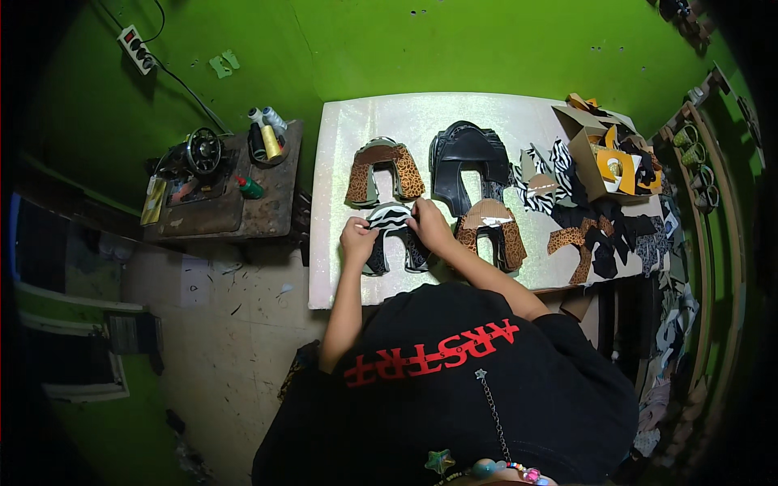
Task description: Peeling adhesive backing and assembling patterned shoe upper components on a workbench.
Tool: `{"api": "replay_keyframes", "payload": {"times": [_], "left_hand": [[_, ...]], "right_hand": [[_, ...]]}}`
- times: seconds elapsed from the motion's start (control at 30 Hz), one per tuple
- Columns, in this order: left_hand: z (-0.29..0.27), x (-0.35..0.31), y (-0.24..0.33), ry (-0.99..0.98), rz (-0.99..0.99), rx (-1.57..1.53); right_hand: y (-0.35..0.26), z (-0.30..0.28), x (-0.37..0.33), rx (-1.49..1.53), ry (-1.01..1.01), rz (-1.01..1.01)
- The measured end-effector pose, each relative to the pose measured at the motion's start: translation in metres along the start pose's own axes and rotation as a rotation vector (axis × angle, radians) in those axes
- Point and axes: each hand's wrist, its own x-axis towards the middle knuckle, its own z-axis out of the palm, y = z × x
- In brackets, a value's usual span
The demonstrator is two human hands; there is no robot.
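Our left hand (356,240) and right hand (431,227) pinch 2 ends of the zebra piece (389,217), atop the near-left stack (376,261) on the table (328,271); uneven pulling could skew it, and a nudge could scatter the stack.

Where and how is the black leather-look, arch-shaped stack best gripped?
Probably by the curved top of the black leather-look, arch-shaped stack, from above: hook over its far edge and pinch toward the gap between its legs. That bend joins both legs and faces bare white sparkly table, while the lower ends lie near the tan-and-leopard-print arch-shaped stack.
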Motion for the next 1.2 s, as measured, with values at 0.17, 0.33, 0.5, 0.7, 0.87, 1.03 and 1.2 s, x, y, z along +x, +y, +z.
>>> {"api": "replay_keyframes", "payload": {"times": [0.17,0.33,0.5,0.7,0.87,1.03,1.2], "left_hand": [[0.010,-0.005,-0.001,0.004,0.104,0.117],[0.013,-0.018,0.011,0.117,0.270,0.180],[0.012,-0.023,0.014,0.109,0.283,0.201],[0.017,-0.043,0.039,0.179,0.396,0.213],[0.031,-0.042,0.045,0.069,0.539,0.070],[0.049,-0.051,0.058,-0.136,0.531,-0.049],[0.072,-0.055,0.059,-0.256,0.541,-0.126]], "right_hand": [[0.001,0.001,0.001,0.029,0.005,0.011],[-0.010,0.003,-0.011,0.005,0.153,-0.024],[-0.006,-0.005,-0.033,0.122,0.255,-0.037],[0.015,-0.041,-0.050,0.129,0.576,-0.027],[0.051,-0.070,-0.070,0.180,0.817,0.149],[0.064,-0.090,-0.098,0.260,0.914,0.234],[0.073,-0.103,-0.117,0.218,0.977,0.293]]}}
